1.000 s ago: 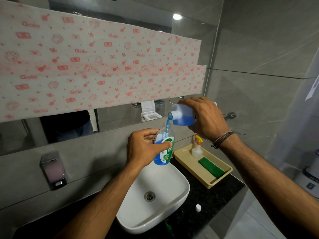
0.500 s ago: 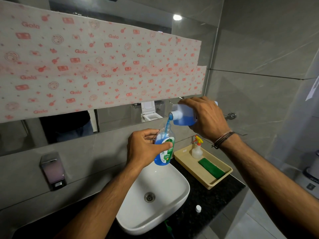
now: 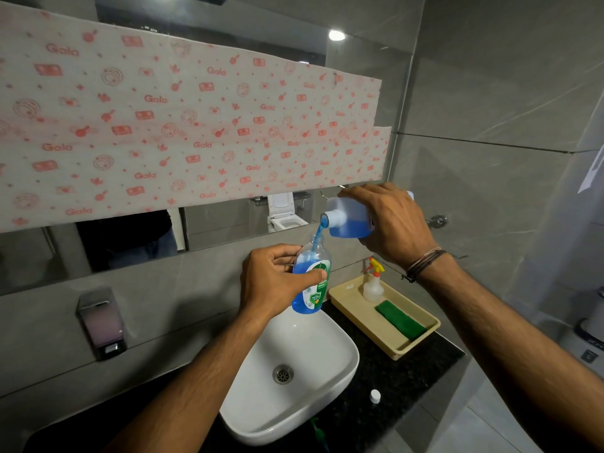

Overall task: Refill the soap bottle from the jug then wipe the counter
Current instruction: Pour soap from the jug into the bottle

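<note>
**Layout at the basin**

The soap bottle point(image 3: 311, 279), in the left hand point(image 3: 273, 282), stands above the sink point(image 3: 313, 397); the jug point(image 3: 348, 219), in the right hand point(image 3: 390, 223), lies tilted above it to the right. Right of the sink, a tray point(image 3: 359, 317) on the surface point(image 3: 369, 429) holds a spray bottle point(image 3: 372, 284) behind a sponge point(image 3: 400, 319). A cap point(image 3: 375, 395) lies before the tray.

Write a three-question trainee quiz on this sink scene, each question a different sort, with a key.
1. True or false: the left hand holds the soap bottle above the sink.
2. Which item lies in the tan tray beside the spray bottle? A) green sponge B) red towel C) toothbrush
3. Fill in: the right hand tips the jug, pouring ____ liquid.

Key: 1 true; 2 A; 3 blue.
</note>
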Demonstrator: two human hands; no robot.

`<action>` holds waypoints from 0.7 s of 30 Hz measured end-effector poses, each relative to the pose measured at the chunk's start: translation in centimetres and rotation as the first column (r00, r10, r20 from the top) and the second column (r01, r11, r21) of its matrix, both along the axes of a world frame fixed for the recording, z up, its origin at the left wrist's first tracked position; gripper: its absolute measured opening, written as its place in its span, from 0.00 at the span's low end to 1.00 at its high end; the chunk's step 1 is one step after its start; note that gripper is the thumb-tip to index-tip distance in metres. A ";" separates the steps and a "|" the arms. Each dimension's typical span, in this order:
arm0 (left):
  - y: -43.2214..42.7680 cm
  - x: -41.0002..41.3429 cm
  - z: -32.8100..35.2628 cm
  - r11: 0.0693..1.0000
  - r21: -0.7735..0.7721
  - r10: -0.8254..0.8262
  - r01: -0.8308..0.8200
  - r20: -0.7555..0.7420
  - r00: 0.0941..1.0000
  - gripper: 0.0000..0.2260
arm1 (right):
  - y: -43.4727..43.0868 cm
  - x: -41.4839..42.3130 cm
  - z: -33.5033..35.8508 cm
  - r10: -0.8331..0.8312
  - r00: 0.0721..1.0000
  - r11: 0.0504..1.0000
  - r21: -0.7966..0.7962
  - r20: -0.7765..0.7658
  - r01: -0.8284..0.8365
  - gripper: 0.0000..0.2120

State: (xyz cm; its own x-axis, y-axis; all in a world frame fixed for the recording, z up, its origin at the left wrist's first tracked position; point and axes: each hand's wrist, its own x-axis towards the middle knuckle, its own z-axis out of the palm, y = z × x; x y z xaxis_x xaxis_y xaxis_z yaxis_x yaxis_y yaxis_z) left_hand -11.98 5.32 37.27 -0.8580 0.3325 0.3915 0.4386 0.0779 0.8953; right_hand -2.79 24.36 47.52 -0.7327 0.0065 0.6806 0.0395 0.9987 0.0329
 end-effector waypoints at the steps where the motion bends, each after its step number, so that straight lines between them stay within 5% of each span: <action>1: 0.0 0.0 0.0 1.000 0.001 -0.002 0.002 -0.002 1.000 0.23 | 0.0 0.0 0.0 -0.001 1.000 1.000 0.000 0.001 0.001 0.34; 21: -0.2 0.2 -0.1 1.000 0.000 -0.012 0.012 -0.026 1.000 0.23 | 0.0 0.3 0.0 -0.011 1.000 1.000 0.017 -0.006 0.011 0.34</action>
State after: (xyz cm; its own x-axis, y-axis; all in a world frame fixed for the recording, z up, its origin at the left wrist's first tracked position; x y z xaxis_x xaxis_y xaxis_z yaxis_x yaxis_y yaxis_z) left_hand -11.81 5.08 37.15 -0.8433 0.3427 0.4140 0.4630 0.0721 0.8834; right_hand -2.52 24.39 47.53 -0.7283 0.0027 0.6853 0.0504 0.9975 0.0496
